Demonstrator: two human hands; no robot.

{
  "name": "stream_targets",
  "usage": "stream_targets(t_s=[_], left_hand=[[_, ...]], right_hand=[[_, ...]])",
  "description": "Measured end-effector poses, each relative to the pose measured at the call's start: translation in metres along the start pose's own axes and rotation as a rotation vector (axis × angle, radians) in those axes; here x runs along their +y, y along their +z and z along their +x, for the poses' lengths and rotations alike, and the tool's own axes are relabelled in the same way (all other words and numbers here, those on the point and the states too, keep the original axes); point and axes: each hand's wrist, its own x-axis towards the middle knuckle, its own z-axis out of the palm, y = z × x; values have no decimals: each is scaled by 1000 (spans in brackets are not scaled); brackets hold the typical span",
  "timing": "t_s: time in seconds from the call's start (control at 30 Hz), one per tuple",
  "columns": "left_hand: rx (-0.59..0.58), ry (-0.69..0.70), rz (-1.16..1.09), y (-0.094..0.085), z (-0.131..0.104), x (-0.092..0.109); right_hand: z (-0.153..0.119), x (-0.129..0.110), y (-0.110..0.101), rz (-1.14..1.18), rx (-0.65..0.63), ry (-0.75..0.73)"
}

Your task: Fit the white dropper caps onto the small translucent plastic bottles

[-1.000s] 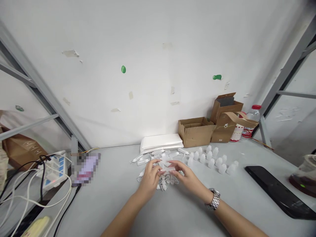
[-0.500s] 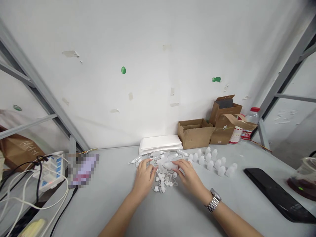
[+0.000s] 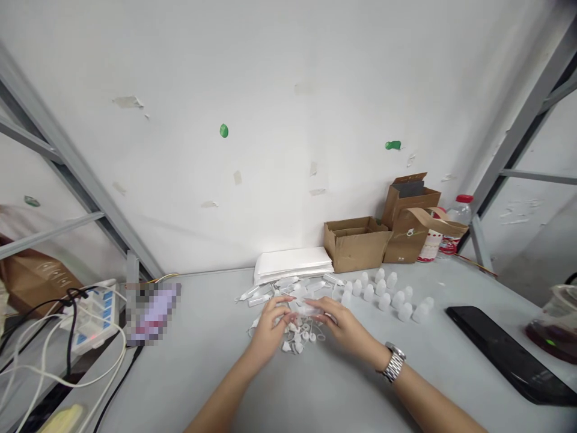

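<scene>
- Inward toward the translucent piece (image 3: 309, 309) our left hand (image 3: 270, 325) has moved; we cannot tell whether it grips.
- Our right hand (image 3: 346, 328) pinches that piece above loose white caps (image 3: 298, 347).
- Frosted pieces (image 3: 384, 302) stand grouped, seemingly done; caps and clear tubes (image 3: 258, 300) seem left.
- Carton (image 3: 358, 255): contents unclear to us; jug (image 3: 557, 313): dark liquid (image 3: 542, 338).

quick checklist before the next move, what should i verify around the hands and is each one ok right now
1. Right hand has the clear piece in its fingers: ok
2. Left hand has a firm grip on it too: cannot tell, the contact is too small to see
3. Loose white parts lie close to both hands: ok
4. Watch stays clear of those parts: ok
5. Jug stands well away from the hands: ok
</scene>
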Motion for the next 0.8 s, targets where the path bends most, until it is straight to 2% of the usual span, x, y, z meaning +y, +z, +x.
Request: stream_targets(t_s=[0.07, 0.23, 0.4, 0.5, 0.57, 0.67, 0.73, 0.8], left_hand=[[-22, 31, 39, -5, 1, -1], [-86, 266, 296, -5, -3, -2], [-187, 372, 341, 5, -10, 9], [-227, 414, 349, 4, -12, 12], [-204, 418, 365, -1, -11, 8], [-71, 345, 395, -11, -4, -5], [2, 295, 407, -13, 1, -13], [38, 270, 424, -12, 3, -19]], right_hand=[[-1, -1, -10, -97, -64, -69], [-21, -6, -28, -360, -129, -121], [-47, -8, -32, -493, -108, -136], [-61, 1, -39, -534, -69, -136], [-70, 13, -50, -574, -17, -112], [-83, 29, -68, -619, 103, 25], [-89, 35, -74, -542, 209, 153], [-91, 37, -73, -437, 281, 223]])
